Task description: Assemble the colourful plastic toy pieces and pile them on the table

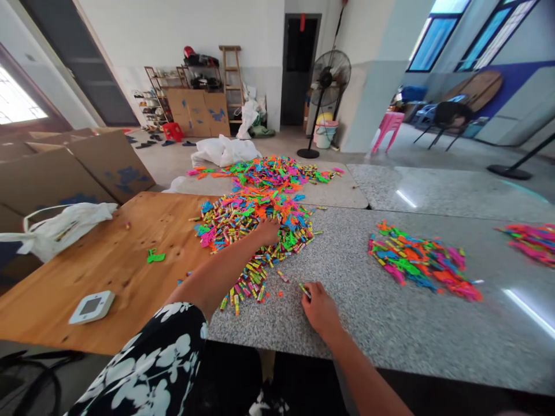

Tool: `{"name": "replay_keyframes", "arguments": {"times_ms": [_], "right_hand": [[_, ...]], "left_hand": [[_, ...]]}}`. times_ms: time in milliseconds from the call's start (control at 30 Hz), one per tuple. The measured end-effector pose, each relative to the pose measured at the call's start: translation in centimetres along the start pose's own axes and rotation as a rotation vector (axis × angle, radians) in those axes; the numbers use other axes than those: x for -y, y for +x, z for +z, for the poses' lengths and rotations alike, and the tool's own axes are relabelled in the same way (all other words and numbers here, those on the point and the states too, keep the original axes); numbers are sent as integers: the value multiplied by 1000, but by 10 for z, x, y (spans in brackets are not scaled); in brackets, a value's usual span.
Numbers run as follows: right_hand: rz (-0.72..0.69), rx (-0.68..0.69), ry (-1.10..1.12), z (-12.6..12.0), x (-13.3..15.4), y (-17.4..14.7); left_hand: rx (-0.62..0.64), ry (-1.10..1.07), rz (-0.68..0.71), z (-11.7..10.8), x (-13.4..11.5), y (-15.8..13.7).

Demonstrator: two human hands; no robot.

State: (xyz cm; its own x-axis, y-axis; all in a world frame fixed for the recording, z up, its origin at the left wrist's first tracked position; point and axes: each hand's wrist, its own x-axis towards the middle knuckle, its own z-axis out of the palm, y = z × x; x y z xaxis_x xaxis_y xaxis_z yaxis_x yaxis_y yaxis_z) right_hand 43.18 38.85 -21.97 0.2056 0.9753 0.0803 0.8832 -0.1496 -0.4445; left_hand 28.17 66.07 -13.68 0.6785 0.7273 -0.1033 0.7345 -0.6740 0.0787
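Note:
My left hand point(269, 232) reaches into the big heap of small colourful plastic pieces point(243, 216). Its fingertips are lost among the pieces, so what they touch cannot be made out. The heap mixes small printed tubes point(251, 284) at the near side with bright orange, pink, green and blue plastic shapes farther back. Close to the table's front, my right hand point(319, 307) is closed on one small yellow-green tube point(305, 290), just above the grey speckled tabletop point(359, 329). A single pinkish tube point(282, 276) lies between that hand and the heap.
To the right lie a smaller pile of coloured pieces point(422, 260) and another pile point(533, 242) at the edge. The wooden board point(143, 289) on the left carries a white device with a screen point(92, 306), a green piece point(155, 256) and a white bag point(69, 225).

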Motion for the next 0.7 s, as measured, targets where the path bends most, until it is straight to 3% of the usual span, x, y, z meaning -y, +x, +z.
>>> {"name": "replay_keyframes", "arguments": {"times_ms": [167, 367, 533, 700], "right_hand": [[81, -26, 89, -5, 1, -1], [199, -113, 347, -11, -4, 7], [250, -102, 556, -8, 5, 7], [259, -49, 636, -7, 27, -1]], "left_hand": [[-25, -33, 11, -10, 2, -9], [-118, -106, -54, -23, 29, -56], [-283, -249, -249, -11, 44, -93], [-220, -131, -184, 5, 26, -92]]}}
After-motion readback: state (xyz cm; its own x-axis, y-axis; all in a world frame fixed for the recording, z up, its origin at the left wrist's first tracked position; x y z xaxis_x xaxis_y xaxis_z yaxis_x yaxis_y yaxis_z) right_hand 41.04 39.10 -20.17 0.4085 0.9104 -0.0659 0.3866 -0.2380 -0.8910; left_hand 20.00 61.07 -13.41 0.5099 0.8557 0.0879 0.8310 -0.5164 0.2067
